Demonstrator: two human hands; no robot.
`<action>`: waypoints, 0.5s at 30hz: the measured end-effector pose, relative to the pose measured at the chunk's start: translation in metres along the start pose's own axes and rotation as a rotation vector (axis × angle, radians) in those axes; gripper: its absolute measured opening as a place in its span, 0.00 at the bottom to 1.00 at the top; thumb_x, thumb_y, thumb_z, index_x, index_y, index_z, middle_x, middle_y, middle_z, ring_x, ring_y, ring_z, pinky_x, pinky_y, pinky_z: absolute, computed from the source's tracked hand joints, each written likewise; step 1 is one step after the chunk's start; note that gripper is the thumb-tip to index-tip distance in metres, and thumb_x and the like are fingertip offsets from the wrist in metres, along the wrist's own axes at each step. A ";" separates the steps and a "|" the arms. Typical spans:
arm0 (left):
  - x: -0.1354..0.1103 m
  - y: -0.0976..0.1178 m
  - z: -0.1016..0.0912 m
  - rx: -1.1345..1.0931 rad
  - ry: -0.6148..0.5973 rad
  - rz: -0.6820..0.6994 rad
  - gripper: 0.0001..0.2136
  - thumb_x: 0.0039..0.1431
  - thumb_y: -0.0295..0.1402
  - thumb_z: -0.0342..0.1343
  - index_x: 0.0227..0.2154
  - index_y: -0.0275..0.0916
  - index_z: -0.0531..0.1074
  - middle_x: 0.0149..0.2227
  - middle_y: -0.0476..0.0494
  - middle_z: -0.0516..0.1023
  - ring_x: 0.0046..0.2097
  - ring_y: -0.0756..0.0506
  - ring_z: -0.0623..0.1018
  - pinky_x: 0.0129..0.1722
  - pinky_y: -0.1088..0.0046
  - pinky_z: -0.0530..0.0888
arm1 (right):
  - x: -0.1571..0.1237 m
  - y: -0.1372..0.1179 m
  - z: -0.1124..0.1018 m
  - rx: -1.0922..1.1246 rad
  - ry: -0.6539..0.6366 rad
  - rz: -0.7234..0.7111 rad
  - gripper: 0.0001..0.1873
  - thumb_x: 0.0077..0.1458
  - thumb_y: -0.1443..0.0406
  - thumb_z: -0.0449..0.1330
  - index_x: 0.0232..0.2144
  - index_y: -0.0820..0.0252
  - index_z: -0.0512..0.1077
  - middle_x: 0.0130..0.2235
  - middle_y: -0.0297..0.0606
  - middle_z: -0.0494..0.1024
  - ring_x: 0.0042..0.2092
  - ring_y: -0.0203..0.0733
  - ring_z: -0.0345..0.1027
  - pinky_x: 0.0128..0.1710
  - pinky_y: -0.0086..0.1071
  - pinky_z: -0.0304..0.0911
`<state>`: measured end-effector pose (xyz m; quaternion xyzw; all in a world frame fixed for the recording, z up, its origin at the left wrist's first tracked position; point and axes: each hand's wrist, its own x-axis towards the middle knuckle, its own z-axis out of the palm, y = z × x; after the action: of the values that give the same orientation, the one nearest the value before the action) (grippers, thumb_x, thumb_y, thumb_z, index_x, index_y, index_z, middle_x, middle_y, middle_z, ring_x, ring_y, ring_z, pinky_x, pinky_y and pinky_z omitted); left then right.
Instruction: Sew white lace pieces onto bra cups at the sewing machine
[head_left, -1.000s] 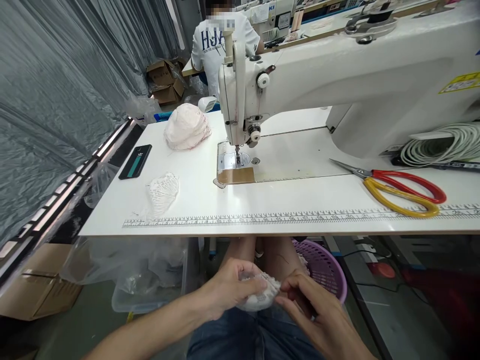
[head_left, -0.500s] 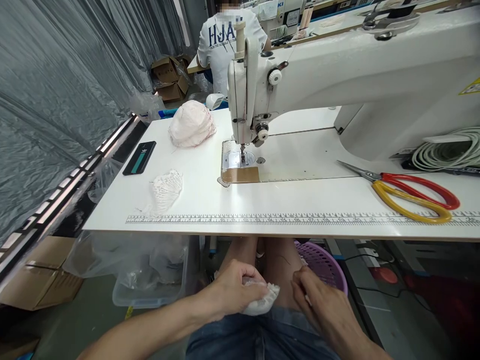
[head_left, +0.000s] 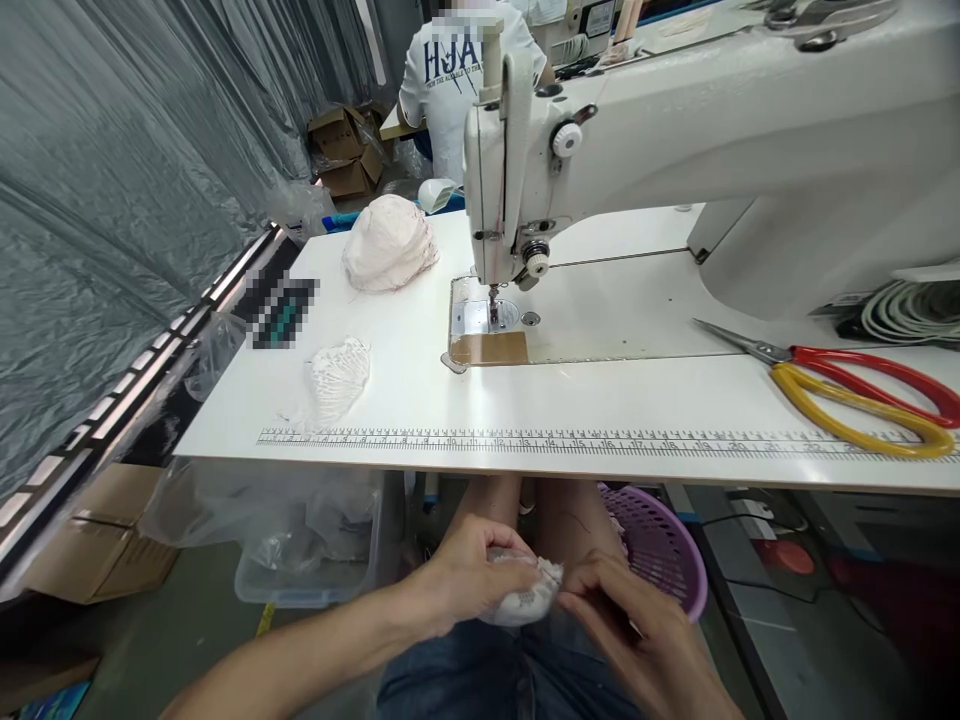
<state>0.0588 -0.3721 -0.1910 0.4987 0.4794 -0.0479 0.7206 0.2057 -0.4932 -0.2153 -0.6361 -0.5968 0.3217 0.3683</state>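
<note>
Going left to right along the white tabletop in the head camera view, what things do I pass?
Small white lace piece → pink fabric pile → sewing machine needle plate → scissors with red and yellow handles.

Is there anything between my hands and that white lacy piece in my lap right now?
Nothing visible. The left hand already grips the white lace piece, and the right hand touches its edge with the fingertips. The table edge lies above and ahead of them, not between.

White lace cloth piece (head_left: pixel 525 597), textured; glossy smooth white tabletop (head_left: pixel 615 400); purple plastic basket (head_left: pixel 660 550).
</note>
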 end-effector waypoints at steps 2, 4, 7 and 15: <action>0.002 -0.002 -0.001 0.042 0.019 -0.006 0.15 0.42 0.36 0.59 0.30 0.27 0.74 0.22 0.47 0.67 0.24 0.54 0.63 0.22 0.80 0.58 | 0.003 -0.001 -0.003 0.051 0.034 -0.036 0.07 0.61 0.68 0.50 0.29 0.60 0.62 0.28 0.33 0.66 0.29 0.32 0.62 0.29 0.23 0.57; 0.003 -0.003 -0.001 0.081 -0.002 -0.001 0.15 0.43 0.36 0.58 0.30 0.28 0.75 0.22 0.47 0.68 0.24 0.54 0.64 0.22 0.80 0.58 | 0.005 -0.005 -0.007 0.115 0.012 -0.098 0.07 0.60 0.70 0.50 0.28 0.60 0.61 0.30 0.34 0.65 0.32 0.32 0.62 0.31 0.23 0.57; 0.000 -0.002 0.000 0.190 -0.048 0.090 0.13 0.46 0.36 0.56 0.30 0.30 0.75 0.25 0.45 0.71 0.27 0.53 0.67 0.25 0.79 0.60 | 0.010 -0.012 -0.011 0.187 -0.127 -0.214 0.08 0.60 0.73 0.46 0.29 0.59 0.57 0.32 0.34 0.65 0.33 0.31 0.62 0.32 0.23 0.57; -0.006 0.009 -0.005 0.272 -0.077 0.143 0.14 0.48 0.38 0.54 0.29 0.29 0.74 0.24 0.46 0.70 0.26 0.53 0.65 0.24 0.79 0.59 | -0.034 0.070 -0.042 -0.552 -0.081 -0.339 0.19 0.48 0.78 0.43 0.34 0.57 0.68 0.31 0.37 0.75 0.27 0.36 0.67 0.24 0.28 0.55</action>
<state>0.0570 -0.3666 -0.1808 0.6224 0.4037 -0.0799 0.6658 0.2745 -0.5320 -0.2540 -0.5900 -0.7733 0.1069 0.2060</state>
